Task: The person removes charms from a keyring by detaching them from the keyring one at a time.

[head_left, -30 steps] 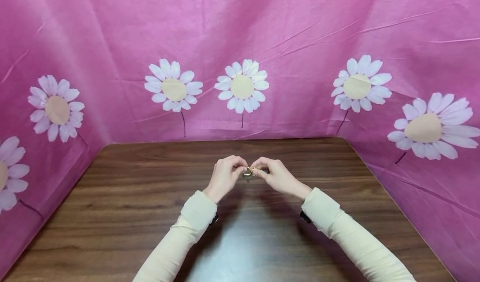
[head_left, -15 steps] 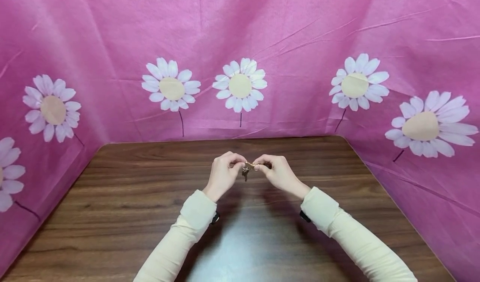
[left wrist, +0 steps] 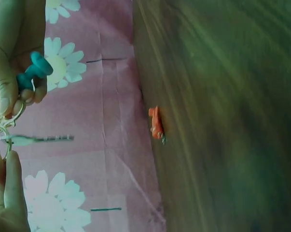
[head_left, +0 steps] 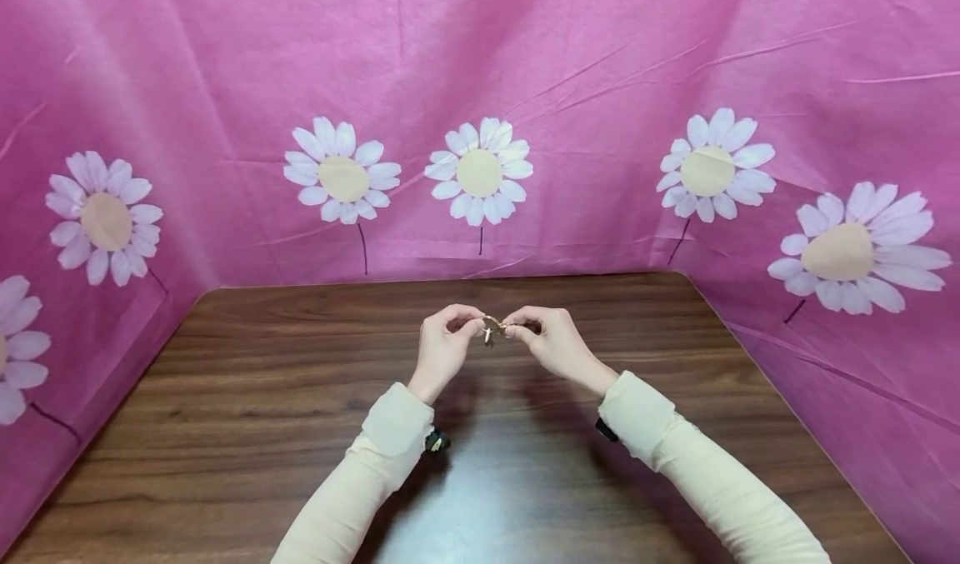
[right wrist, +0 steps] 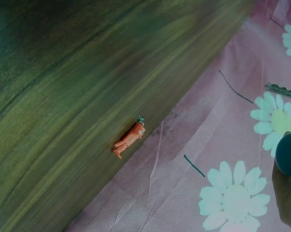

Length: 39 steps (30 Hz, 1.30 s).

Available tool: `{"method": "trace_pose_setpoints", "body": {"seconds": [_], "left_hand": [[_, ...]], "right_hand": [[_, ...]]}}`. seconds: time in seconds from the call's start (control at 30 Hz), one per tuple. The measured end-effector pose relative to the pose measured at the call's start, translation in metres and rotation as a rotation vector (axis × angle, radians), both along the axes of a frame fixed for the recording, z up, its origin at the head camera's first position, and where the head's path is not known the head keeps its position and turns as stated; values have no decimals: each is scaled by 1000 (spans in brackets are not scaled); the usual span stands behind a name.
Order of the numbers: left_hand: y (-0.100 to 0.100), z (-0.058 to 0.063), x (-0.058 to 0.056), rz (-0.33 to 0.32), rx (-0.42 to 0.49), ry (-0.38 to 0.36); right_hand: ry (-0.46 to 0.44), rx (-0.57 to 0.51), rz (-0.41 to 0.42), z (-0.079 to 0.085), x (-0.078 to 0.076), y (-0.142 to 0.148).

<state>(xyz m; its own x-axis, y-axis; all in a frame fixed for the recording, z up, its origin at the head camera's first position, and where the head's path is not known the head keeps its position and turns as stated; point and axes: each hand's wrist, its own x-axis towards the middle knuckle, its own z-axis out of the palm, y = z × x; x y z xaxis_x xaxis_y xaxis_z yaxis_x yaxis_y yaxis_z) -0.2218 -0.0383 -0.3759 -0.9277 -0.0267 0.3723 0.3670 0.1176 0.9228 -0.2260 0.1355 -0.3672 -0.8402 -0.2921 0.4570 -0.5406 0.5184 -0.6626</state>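
Note:
Both hands meet above the far middle of the table. My left hand [head_left: 444,343] pinches the edge of a metal key ring [head_left: 491,323] between thumb and fingertips. A key [left wrist: 41,139] hangs from that ring, its blade sticking out in the left wrist view. On the other side, my right hand [head_left: 553,341] pinches a gold-coloured clasp [left wrist: 19,112] joined to the ring. A teal, rounded charm [left wrist: 35,72] shows by the right hand's fingers and also appears at the edge of the right wrist view. Exactly how clasp and ring link is too small to tell.
An orange carrot-like figure [right wrist: 129,139] with a green top lies on the wooden table [head_left: 300,431], near its far edge in the wrist views. Pink cloth [head_left: 585,64] printed with daisies stands around the table's back and sides.
Both hands have risen slightly, and the left has shifted a little to the left. The ring has turned between them; the key below it has swung and shows at a different angle.

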Motion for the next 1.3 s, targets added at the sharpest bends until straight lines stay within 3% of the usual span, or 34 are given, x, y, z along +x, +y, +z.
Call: {"method": "trace_pose_setpoints", "body": {"seconds": [0.17, 0.3, 0.47, 0.6, 0.77, 0.87, 0.97, 1.3], "left_hand": [[-1, -6, -1, -20, -18, 8], [-3, -10, -3, -36, -112, 29], [-5, -11, -4, -108, -260, 41], [-6, -12, -4, -140, -341, 56], [-5, -5, -2, -83, -498, 176], [-4, 2, 0, -37, -635, 247], [-5, 5, 1, -20, -727, 273], [-12, -1, 2, 16, -729, 314]], "right_hand": [[-24, 24, -10, 0, 0, 0], [-47, 39, -2, 1, 1, 0], [-66, 34, -18, 3, 2, 1], [-54, 90, -17, 4, 3, 1], [-30, 166, -9, 4, 2, -1], [-32, 163, 6, 4, 2, -2], [-38, 149, 23, 3, 2, -3], [-112, 118, 16, -2, 6, -4]]}}
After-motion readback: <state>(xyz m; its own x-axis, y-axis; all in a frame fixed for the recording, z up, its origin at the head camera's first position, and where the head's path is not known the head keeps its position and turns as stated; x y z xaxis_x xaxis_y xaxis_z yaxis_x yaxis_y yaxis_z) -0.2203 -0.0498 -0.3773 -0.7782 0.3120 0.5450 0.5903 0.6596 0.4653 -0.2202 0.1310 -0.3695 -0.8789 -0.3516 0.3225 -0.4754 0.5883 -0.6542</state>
